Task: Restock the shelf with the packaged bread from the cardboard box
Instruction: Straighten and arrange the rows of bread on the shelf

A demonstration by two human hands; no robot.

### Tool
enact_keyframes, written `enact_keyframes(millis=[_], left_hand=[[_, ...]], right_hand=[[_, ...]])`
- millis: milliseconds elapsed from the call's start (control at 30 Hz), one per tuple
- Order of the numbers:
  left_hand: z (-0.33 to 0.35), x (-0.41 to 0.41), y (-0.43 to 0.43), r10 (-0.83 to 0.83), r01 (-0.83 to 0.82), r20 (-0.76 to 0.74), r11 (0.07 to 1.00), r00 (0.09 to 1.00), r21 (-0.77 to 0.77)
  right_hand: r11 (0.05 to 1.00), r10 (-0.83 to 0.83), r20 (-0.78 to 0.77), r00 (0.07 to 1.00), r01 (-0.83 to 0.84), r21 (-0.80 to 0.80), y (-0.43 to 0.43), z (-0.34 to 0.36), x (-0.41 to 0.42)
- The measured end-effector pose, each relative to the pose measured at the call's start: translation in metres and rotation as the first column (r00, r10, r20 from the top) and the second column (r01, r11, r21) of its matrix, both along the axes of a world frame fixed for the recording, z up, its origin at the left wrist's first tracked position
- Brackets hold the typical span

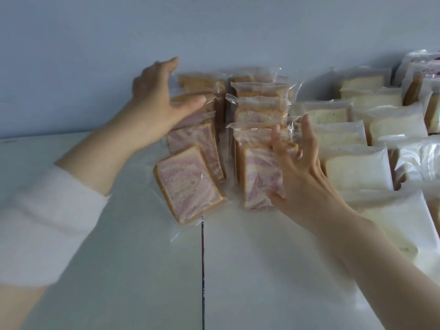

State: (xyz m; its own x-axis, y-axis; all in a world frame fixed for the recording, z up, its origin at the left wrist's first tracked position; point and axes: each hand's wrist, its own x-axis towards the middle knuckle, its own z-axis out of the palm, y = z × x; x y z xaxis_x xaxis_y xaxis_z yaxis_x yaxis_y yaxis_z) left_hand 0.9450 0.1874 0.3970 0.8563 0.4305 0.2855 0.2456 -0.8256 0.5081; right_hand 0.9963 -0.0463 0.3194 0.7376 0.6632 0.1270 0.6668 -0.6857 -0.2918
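Note:
Two rows of clear packs of pink-marbled bread stand on the white shelf point(119, 246). In the left row, the front pack point(188, 186) leans back and askew, with a second pack point(202, 144) behind it. My left hand point(154, 98) is spread over the rear packs of that row, thumb across a pack's front and fingers behind by the wall. My right hand point(302, 177) grips the upright front pack of the right row point(257, 177), thumb at its lower corner and fingertips on its top edge. The cardboard box is out of view.
Rows of white bread packs point(357, 172) fill the shelf to the right, close against my right wrist. Packs with purple labels point(426, 67) stand at the far right back. A pale wall point(214, 32) closes the back. A dark seam point(202, 270) runs forward across the shelf.

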Motion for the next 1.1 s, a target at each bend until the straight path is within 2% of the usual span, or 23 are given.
enact_keyframes(millis=[67, 133, 200, 267, 333, 433, 567, 700, 767, 867, 933, 1000, 1100], left_hand=[[-0.028, -0.043, 0.000, 0.192, -0.179, 0.038, 0.959, 0.981, -0.221], [-0.056, -0.067, -0.003, 0.273, -0.252, -0.037, 0.817, 0.961, -0.518], [-0.080, -0.071, -0.004, 0.289, -0.231, -0.047, 0.646, 0.956, -0.728], [-0.097, -0.067, -0.005, 0.278, -0.167, -0.002, 0.570, 0.960, -0.805], [-0.105, -0.060, -0.009, 0.255, -0.103, 0.067, 0.601, 0.965, -0.793], [-0.103, -0.051, -0.013, 0.193, -0.004, 0.204, 0.737, 0.960, -0.676], [-0.096, -0.039, -0.011, 0.092, 0.116, 0.351, 0.841, 0.932, -0.528], [-0.100, -0.030, -0.007, 0.059, 0.124, 0.347, 0.867, 0.936, -0.483], [-0.106, -0.028, -0.006, 0.088, 0.072, 0.306, 0.876, 0.948, -0.477], [-0.115, -0.030, -0.006, 0.185, -0.045, 0.200, 0.831, 0.962, -0.554], [-0.119, -0.036, -0.011, 0.167, -0.038, 0.155, 0.791, 0.974, -0.611], [-0.120, -0.038, -0.014, 0.106, 0.015, 0.161, 0.791, 0.981, -0.611], [-0.119, -0.028, -0.011, 0.062, 0.109, 0.260, 0.795, 0.964, -0.596]], right_hand=[[1.000, 0.016, -0.021, 1.000, -0.015, 0.015, 0.000, 0.002, 0.000], [0.999, 0.024, -0.007, 1.000, -0.024, 0.022, 0.001, 0.005, 0.000], [1.000, 0.007, -0.021, 1.000, -0.007, 0.006, 0.001, 0.009, -0.001], [0.999, -0.027, -0.059, 0.998, 0.030, 0.040, 0.003, 0.011, -0.003], [0.992, -0.082, -0.107, 0.991, 0.092, 0.089, 0.005, 0.014, -0.009], [0.974, -0.139, -0.159, 0.977, 0.164, 0.155, 0.009, 0.013, -0.016], [0.914, -0.162, -0.246, 0.956, 0.239, 0.327, 0.012, 0.007, -0.009], [0.845, -0.180, -0.508, 0.843, 0.397, 0.359, 0.018, 0.005, -0.007], [0.810, -0.125, -0.600, 0.790, 0.431, 0.398, 0.022, 0.000, -0.005], [0.776, -0.040, -0.640, 0.768, 0.427, 0.464, 0.023, -0.008, 0.000], [0.751, 0.031, -0.657, 0.754, 0.416, 0.513, 0.023, -0.012, 0.002], [0.720, 0.118, -0.674, 0.730, 0.404, 0.564, 0.024, -0.016, 0.004], [0.701, 0.212, -0.676, 0.706, 0.372, 0.609, 0.028, -0.017, 0.010]])
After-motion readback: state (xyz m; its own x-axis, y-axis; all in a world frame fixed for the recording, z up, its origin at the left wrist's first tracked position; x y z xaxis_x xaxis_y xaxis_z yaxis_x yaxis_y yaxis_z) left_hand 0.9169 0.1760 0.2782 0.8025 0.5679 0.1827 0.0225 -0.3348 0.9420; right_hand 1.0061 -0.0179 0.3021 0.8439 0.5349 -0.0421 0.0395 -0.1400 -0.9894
